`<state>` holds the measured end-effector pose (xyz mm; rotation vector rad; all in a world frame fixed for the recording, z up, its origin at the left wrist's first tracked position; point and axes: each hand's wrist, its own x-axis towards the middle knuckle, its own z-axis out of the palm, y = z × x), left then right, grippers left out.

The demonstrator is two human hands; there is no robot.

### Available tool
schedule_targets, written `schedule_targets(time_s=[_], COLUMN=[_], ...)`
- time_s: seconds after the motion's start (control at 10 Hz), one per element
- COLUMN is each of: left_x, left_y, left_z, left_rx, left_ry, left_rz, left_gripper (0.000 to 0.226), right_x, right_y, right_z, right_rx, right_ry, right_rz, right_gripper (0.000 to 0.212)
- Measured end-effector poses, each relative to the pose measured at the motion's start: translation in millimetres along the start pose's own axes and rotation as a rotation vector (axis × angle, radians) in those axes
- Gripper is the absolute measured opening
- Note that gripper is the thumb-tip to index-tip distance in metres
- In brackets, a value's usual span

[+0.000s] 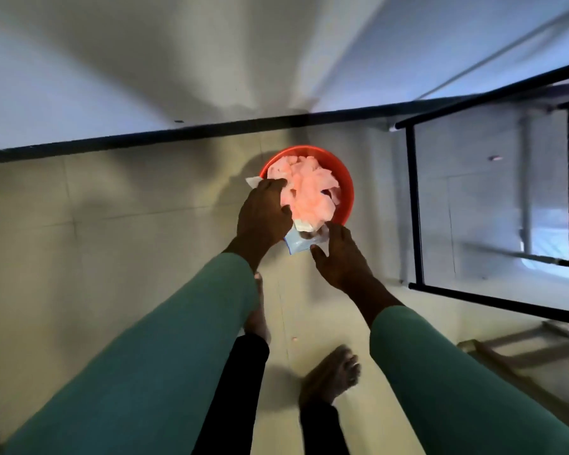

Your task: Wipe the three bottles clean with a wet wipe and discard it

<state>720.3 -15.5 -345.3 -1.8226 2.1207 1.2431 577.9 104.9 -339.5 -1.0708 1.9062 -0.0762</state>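
A red round bin (345, 188) stands on the floor by the wall, filled with several crumpled pale wipes (309, 188). My left hand (263, 218) reaches over the bin's left rim with its fingers curled round a white wipe (254, 182), whose corner sticks out past the fingers. My right hand (339, 254) hovers at the bin's near rim, fingers spread, touching a small blue and white wrapper (297, 244) held between both hands. No bottles are in view.
A dark metal table frame (414, 205) stands to the right of the bin. A black skirting strip (145, 137) runs along the white wall. My bare feet (329, 376) stand on the pale tiled floor.
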Motion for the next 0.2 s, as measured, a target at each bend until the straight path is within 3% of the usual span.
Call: schedule_targets(time_s=[0.1,0.2], left_x=[12.4,10.7], left_y=[-14.1,-23.1], left_z=[12.7,11.9], left_rx=[0.095,0.163], left_ry=[-0.221,-0.206], left_rz=[0.05,0.067], left_gripper=[0.061,0.072], right_x=[6.1,6.7], right_y=[7.4,14.9], right_z=[9.7,12.5], right_rx=[-0.007,0.025], right_ry=[-0.034,0.009], right_rz=[-0.027,-0.015], right_gripper=[0.067,0.069])
